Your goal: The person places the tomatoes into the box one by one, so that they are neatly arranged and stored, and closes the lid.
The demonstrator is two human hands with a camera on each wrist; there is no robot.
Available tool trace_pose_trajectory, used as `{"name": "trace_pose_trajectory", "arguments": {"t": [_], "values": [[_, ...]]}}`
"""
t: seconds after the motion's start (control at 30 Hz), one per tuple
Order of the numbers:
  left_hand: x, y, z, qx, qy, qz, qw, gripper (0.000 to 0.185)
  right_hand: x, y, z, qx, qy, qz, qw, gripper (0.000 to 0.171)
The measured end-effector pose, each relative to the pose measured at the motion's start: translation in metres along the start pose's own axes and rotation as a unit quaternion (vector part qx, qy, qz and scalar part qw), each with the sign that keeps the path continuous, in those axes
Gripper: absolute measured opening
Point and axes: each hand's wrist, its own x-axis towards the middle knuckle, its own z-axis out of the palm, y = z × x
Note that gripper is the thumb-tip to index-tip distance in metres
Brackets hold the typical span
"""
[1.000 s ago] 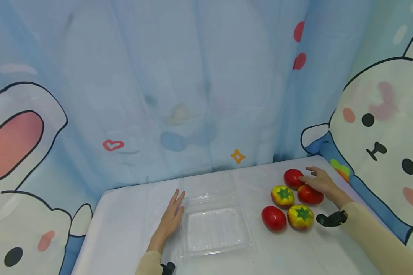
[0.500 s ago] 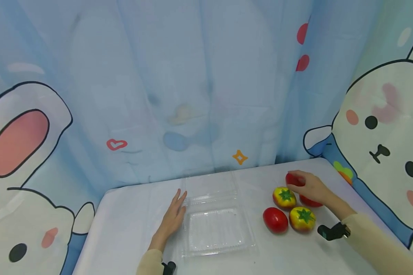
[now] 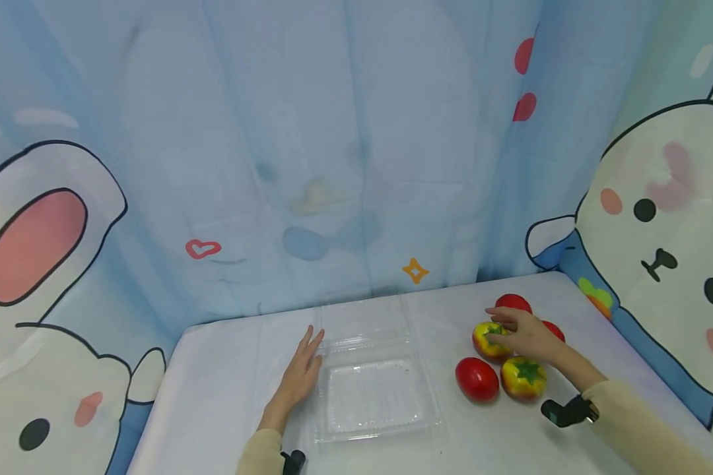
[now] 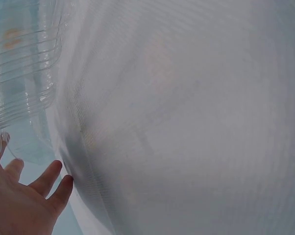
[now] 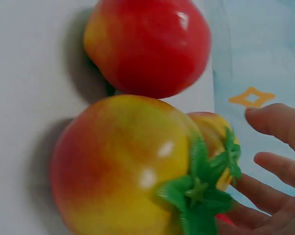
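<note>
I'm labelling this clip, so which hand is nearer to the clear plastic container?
Left. The left hand is close beside the left side of the clear plastic container; the right hand is farther off to its right, at the red and yellow fruits.

A: What lies around the container [image 3: 374, 399] on the worktop [image 3: 214, 396]?
B: To its left, just beside it: the left hand [image 3: 299, 376]. To its right: five grouped fruits [image 3: 477, 380], the right hand [image 3: 525, 336] over the group's rear.
A: Behind it?
B: The lid [image 3: 365, 323], then the curtain [image 3: 333, 132].
</note>
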Motion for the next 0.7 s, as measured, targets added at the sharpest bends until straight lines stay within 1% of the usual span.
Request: {"name": "trace_pose_trajectory", "arguments": {"t": [0.13, 0.37, 0.6, 0.7], "values": [[0.0008, 0.0, 0.0001, -0.002, 0.003, 0.002, 1.0, 0.051, -0.0012, -0.0008, 0.0039, -0.008, -0.007, 0.003, 1.0, 0.068], [0.0001, -0.0006, -0.0002, -0.002, 0.004, 0.001, 1.0, 0.051, 0.0012, -0.0025, 0.0052, -0.021, -0.014, 0.026, 0.999, 0.067], [0.0015, -0.001, -0.0003, -0.003, 0.0, 0.003, 1.0, 0.051, 0.005, -0.0004, 0.0071, -0.018, -0.013, 0.049, 0.999, 0.068], [0.0017, -0.001, -0.0004, -0.001, 0.001, 0.004, 1.0, 0.051, 0.0056, -0.0003, 0.0071, -0.02, -0.012, 0.05, 0.998, 0.069]]}}
